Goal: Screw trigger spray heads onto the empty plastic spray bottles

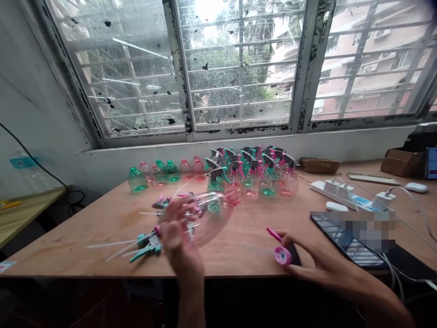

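My left hand [179, 237] is wrapped round a clear pinkish plastic bottle [211, 225], held tilted above the table with its red neck pointing up and to the right. Both are a little blurred. My right hand [316, 259] grips a black and pink spray trigger head [282, 255] near the table's front edge. The pink collar of the trigger head faces left, and a thin clear tube runs out from it. Beside my left hand lie loose spray heads [150, 241] in teal, grey and pink with white tubes. More loose spray heads [164, 201] lie behind them, partly hidden.
Several green and pink bottles without heads [137, 180] stand at the back left. Next to them stand several bottles with spray heads [251, 177]. On the right are a power strip [351, 197] with chargers and cables, a phone [348, 241], a brown pouch [319, 165] and a cardboard box [401, 159].
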The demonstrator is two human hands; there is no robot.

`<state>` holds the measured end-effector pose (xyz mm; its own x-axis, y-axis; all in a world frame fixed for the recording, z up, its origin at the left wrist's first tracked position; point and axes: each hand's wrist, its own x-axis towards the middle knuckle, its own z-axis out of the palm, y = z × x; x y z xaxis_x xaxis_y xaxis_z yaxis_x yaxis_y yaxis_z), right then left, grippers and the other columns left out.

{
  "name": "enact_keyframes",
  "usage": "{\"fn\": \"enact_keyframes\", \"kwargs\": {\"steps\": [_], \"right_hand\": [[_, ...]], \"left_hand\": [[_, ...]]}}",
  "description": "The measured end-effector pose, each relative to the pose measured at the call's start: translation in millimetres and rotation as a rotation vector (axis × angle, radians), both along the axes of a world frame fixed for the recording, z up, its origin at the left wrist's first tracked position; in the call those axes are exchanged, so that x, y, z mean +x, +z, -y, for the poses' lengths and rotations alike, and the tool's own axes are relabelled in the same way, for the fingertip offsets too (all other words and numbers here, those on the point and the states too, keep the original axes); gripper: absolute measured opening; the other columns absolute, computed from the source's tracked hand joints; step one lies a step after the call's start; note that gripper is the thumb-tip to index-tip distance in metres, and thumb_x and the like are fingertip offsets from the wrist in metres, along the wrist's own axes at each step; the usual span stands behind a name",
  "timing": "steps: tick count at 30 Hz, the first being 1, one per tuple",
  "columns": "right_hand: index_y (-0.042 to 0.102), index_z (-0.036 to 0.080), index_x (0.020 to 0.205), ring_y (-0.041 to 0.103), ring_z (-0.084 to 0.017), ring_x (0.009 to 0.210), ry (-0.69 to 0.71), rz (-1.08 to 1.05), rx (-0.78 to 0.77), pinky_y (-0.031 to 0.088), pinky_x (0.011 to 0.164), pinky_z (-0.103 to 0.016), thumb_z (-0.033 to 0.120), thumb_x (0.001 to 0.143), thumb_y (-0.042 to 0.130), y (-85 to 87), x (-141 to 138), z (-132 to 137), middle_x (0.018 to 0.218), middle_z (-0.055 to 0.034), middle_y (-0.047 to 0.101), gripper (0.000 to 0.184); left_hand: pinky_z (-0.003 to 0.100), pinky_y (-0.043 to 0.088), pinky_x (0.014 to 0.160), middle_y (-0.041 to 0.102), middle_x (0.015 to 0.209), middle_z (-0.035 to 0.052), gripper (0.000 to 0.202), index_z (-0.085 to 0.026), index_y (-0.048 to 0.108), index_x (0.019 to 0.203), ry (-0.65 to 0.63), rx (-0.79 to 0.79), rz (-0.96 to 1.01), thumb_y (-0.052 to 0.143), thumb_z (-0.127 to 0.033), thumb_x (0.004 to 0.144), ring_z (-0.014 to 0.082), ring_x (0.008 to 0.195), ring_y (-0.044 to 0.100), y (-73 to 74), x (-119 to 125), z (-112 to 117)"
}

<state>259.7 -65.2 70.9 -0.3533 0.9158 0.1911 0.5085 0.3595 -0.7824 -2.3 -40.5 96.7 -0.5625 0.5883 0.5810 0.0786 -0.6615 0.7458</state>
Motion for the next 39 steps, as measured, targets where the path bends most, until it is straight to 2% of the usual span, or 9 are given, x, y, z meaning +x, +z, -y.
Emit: {"fn": "enact_keyframes", "kwargs": {"steps": [2, 4, 9, 14, 22, 27, 31, 34, 39], "right_hand": [[0.07, 0.031, 0.095, 0.071, -0.032, 0.094, -0.079, 0.059, 0.0, 0.057, 0.083, -0.037, 0.048, 0.083, 0.069, -9.5, 14.0, 4.4, 0.097, -0.0071, 0.075, 0.021], [0.068, 0.03, 0.097, 0.07, -0.031, 0.09, -0.129, 0.094, 0.026, 0.056, 0.081, -0.036, 0.049, 0.087, 0.064, -16.2, 23.0, 6.6, 0.096, -0.0072, 0.073, 0.021], [0.065, 0.029, 0.092, 0.066, -0.031, 0.102, -0.123, 0.133, 0.075, 0.052, 0.089, -0.036, 0.047, 0.089, 0.063, -27.3, 28.8, -6.1, 0.099, -0.0042, 0.072, 0.019], [0.066, 0.027, 0.088, 0.065, -0.032, 0.102, -0.186, 0.141, 0.156, 0.052, 0.088, -0.038, 0.043, 0.084, 0.068, -37.6, 27.5, -21.2, 0.099, -0.0063, 0.072, 0.016], [0.065, 0.026, 0.086, 0.066, -0.029, 0.09, -0.24, 0.165, 0.166, 0.051, 0.081, -0.038, 0.034, 0.085, 0.063, -45.8, 43.3, -24.5, 0.095, -0.0062, 0.07, 0.009], [0.064, 0.025, 0.09, 0.066, -0.03, 0.09, -0.244, 0.228, 0.206, 0.052, 0.082, -0.041, 0.033, 0.086, 0.062, -44.8, 32.6, -24.1, 0.093, -0.0077, 0.07, 0.01], [0.064, 0.024, 0.095, 0.06, -0.034, 0.12, -0.223, 0.176, 0.307, 0.048, 0.098, -0.046, 0.035, 0.09, 0.061, -39.2, 11.3, -23.9, 0.126, -0.0129, 0.065, 0.013], [0.065, 0.024, 0.098, 0.051, -0.033, 0.133, -0.163, 0.095, 0.377, 0.043, 0.106, -0.048, 0.034, 0.092, 0.061, -36.7, -4.1, -26.2, 0.134, -0.0122, 0.062, 0.013], [0.064, 0.023, 0.093, 0.061, -0.033, 0.121, -0.133, 0.033, 0.336, 0.044, 0.1, -0.049, 0.036, 0.096, 0.056, -39.3, -22.8, -29.2, 0.122, -0.0135, 0.071, 0.016]], "left_hand": [[0.043, 0.056, 0.091, 0.069, 0.121, 0.0047, 0.043, -0.034, 0.062, 0.123, -0.204, -0.232, -0.024, 0.037, -0.051, 0.093, 0.0305, 0.121, 0.062, -23.4, 13.1, -17.6], [0.043, 0.055, 0.092, 0.07, 0.117, 0.0069, 0.047, -0.032, 0.061, 0.125, -0.3, -0.352, -0.037, 0.037, -0.056, 0.093, 0.0309, 0.114, 0.065, -41.0, 19.1, -30.5], [0.037, 0.045, 0.105, 0.057, 0.137, 0.0065, 0.046, -0.033, 0.061, 0.127, -0.104, -0.361, -0.26, 0.054, -0.055, 0.087, 0.0302, 0.132, 0.051, -62.5, 3.4, -30.4], [0.038, 0.052, 0.092, 0.066, 0.124, 0.0066, 0.052, -0.03, 0.06, 0.132, -0.239, -0.477, -0.163, 0.051, -0.058, 0.09, 0.0293, 0.109, 0.065, -73.5, -20.3, -30.6], [0.035, 0.051, 0.091, 0.067, 0.121, 0.0058, 0.052, -0.032, 0.056, 0.135, -0.212, -0.435, -0.157, 0.048, -0.059, 0.091, 0.0276, 0.112, 0.063, -78.1, -19.9, -32.4], [0.038, 0.052, 0.093, 0.067, 0.123, 0.0065, 0.05, -0.033, 0.058, 0.132, -0.248, -0.475, -0.247, 0.049, -0.06, 0.091, 0.0294, 0.111, 0.064, -73.8, -14.2, -25.0], [0.039, 0.051, 0.096, 0.065, 0.126, 0.009, 0.048, -0.029, 0.06, 0.127, -0.263, -0.455, -0.338, 0.05, -0.06, 0.091, 0.0307, 0.115, 0.062, -74.4, -10.0, -23.5], [0.038, 0.05, 0.095, 0.064, 0.129, 0.009, 0.047, -0.029, 0.06, 0.127, -0.312, -0.458, -0.358, 0.051, -0.058, 0.091, 0.0299, 0.115, 0.063, -75.2, -8.6, -24.9], [0.036, 0.054, 0.081, 0.07, 0.097, 0.0066, 0.045, -0.027, 0.067, 0.115, -0.402, -0.545, -0.299, 0.055, -0.06, 0.087, 0.0278, 0.091, 0.068, -72.4, -9.1, -29.1]]}}
